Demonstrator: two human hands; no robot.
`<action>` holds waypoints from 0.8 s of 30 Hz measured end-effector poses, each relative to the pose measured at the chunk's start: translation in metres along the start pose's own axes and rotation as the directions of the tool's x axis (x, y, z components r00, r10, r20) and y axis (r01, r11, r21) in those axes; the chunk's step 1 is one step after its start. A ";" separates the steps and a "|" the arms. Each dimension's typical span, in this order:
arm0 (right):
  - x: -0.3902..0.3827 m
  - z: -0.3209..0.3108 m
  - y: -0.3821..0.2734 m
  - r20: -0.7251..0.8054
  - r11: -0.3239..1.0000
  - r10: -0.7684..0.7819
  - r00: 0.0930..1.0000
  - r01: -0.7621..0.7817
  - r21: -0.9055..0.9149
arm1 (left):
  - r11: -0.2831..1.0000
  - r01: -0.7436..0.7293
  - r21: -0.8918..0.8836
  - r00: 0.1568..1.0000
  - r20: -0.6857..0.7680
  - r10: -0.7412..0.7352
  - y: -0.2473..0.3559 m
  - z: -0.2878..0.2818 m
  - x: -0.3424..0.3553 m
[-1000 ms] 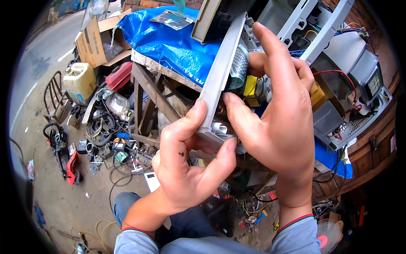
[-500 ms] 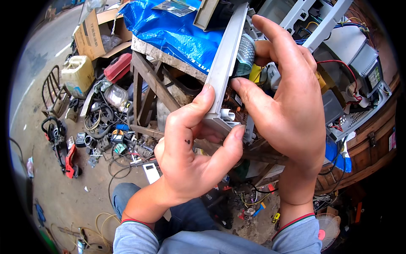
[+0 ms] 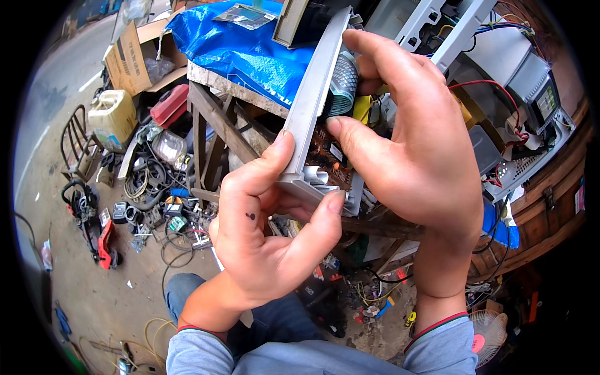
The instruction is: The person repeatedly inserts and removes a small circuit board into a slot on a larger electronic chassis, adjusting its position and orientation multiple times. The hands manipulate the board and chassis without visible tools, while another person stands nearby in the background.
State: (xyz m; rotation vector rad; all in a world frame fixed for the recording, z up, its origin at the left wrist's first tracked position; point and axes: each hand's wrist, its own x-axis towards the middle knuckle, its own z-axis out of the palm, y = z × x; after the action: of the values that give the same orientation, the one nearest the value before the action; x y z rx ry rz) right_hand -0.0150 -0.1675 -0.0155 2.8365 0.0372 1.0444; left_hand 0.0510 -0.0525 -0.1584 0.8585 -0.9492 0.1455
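A long grey plastic panel (image 3: 315, 94) is held tilted in front of me, one narrow end toward me. Its right side shows a brown circuit board (image 3: 331, 150) and a curved, grey-green flat ribbon (image 3: 342, 81). My left hand (image 3: 269, 231) is closed on the near end, index finger on the outer face and thumb by the small white clips (image 3: 316, 176). My right hand (image 3: 412, 137) is curled round the right side, its thumb at the board's edge beside the ribbon and its index fingertip by the panel's far part. Its other fingertips are partly hidden.
A wooden stand under a blue plastic sheet (image 3: 244, 53) is ahead. Opened appliance casings with wires (image 3: 531, 94) crowd the right. Left on the floor lie a chainsaw-like tool (image 3: 87, 212), cables, a yellowish jerrycan (image 3: 112, 119) and a red case (image 3: 170, 103). A fan (image 3: 490, 337) stands lower right.
Both hands and the grey panel have shifted a little to the left. More of the brown circuit board now shows between panel and right thumb.
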 end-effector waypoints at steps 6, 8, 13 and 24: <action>0.000 -0.003 0.000 0.013 1.000 0.005 1.000 -0.005 0.001 | 1.000 -0.006 -0.006 0.996 -0.091 0.006 -0.003 0.004 0.000; 0.001 -0.004 0.001 0.020 1.000 -0.002 1.000 0.002 -0.007 | 1.000 0.000 -0.008 0.997 -0.079 -0.001 -0.002 0.004 -0.001; 0.000 -0.002 0.001 0.005 1.000 -0.016 1.000 0.016 0.011 | 0.999 -0.043 0.012 0.997 -0.061 0.044 -0.002 0.002 0.001; -0.001 -0.002 0.002 0.008 1.000 -0.012 1.000 0.012 0.002 | 0.999 -0.046 -0.001 0.996 -0.071 0.046 -0.006 0.004 0.000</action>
State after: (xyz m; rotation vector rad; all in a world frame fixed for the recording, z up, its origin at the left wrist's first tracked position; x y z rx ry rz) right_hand -0.0172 -0.1690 -0.0140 2.8379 0.0548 1.0313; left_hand 0.0511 -0.0592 -0.1611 0.8237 -0.9030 0.2130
